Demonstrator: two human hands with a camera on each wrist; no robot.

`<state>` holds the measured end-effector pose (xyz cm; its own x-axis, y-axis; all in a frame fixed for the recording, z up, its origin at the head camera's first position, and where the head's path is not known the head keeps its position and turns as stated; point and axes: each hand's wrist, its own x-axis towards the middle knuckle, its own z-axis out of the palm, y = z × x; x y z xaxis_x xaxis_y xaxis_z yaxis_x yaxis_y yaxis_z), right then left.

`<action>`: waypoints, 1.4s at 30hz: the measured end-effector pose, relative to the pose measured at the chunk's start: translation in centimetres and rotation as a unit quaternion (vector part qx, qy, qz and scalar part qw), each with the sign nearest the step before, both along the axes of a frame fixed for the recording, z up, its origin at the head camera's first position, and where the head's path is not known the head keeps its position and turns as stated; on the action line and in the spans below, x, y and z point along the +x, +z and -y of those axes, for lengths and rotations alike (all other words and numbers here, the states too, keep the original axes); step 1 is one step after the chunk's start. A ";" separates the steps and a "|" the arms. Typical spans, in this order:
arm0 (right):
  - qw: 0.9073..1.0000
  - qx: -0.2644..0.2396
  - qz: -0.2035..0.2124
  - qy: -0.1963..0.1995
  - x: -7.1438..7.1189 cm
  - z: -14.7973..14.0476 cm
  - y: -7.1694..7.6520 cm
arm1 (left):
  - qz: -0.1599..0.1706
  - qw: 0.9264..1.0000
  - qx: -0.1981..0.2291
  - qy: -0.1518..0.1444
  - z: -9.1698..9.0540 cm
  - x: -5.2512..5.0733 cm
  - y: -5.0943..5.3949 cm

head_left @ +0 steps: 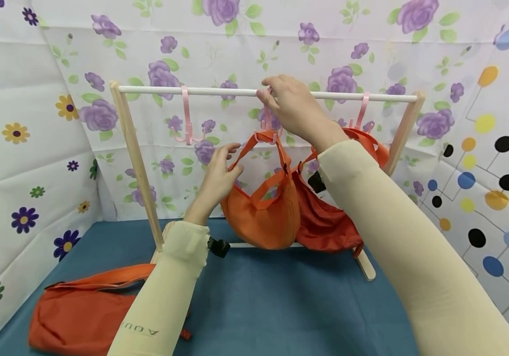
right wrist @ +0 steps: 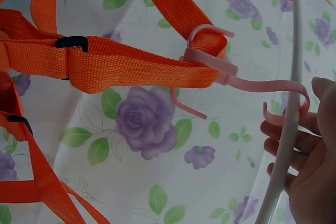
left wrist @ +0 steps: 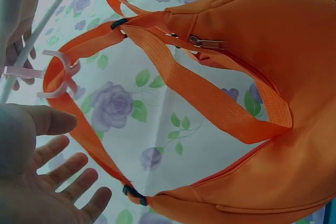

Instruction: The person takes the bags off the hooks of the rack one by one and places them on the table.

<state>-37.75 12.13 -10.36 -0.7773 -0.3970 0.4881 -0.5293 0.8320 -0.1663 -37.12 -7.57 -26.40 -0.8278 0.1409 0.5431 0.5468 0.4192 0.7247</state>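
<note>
An orange bag (head_left: 260, 217) hangs by its strap from a pink hook (right wrist: 212, 66) on the white rod (head_left: 232, 92) of a rack. Beside the strap is my left hand (head_left: 217, 177), its fingers spread and holding nothing; the left wrist view shows a gap between most of the fingers and the strap (left wrist: 97, 148). At the rod, next to the top of that hook, is my right hand (head_left: 292, 106). Its fingers (right wrist: 286, 142) reach loosely behind the rod, with the thumb apart from them. Whether they touch the rod is hard to tell.
A red-orange bag (head_left: 325, 220) hangs at the right from another pink hook (head_left: 362, 111). At the left, a pink hook (head_left: 187, 116) carries nothing. A further red-orange bag (head_left: 80, 316) lies on the blue cloth (head_left: 281, 296), partly behind the left sleeve. Wooden posts (head_left: 136, 158) support the rod.
</note>
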 end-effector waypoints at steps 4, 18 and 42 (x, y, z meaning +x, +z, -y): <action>0.999 0.030 -0.009 -0.016 -0.5 0.1 -0.3 | 0.004 1.000 -0.007 -0.005 -0.4 -0.7 -0.5; 0.998 0.048 -0.019 -0.031 -1.3 0.2 -0.8 | 0.018 1.000 0.009 -0.017 -0.7 -1.4 -0.2; 0.999 0.010 -0.031 -0.028 -1.5 0.2 -0.9 | 0.036 0.996 0.023 -0.074 -0.3 -1.4 0.5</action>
<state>-39.22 11.98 -11.31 -0.7673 -0.3640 0.5280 -0.4911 0.8629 -0.1188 -38.53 -7.24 -25.89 -0.8371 0.2403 0.4915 0.5457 0.3034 0.7811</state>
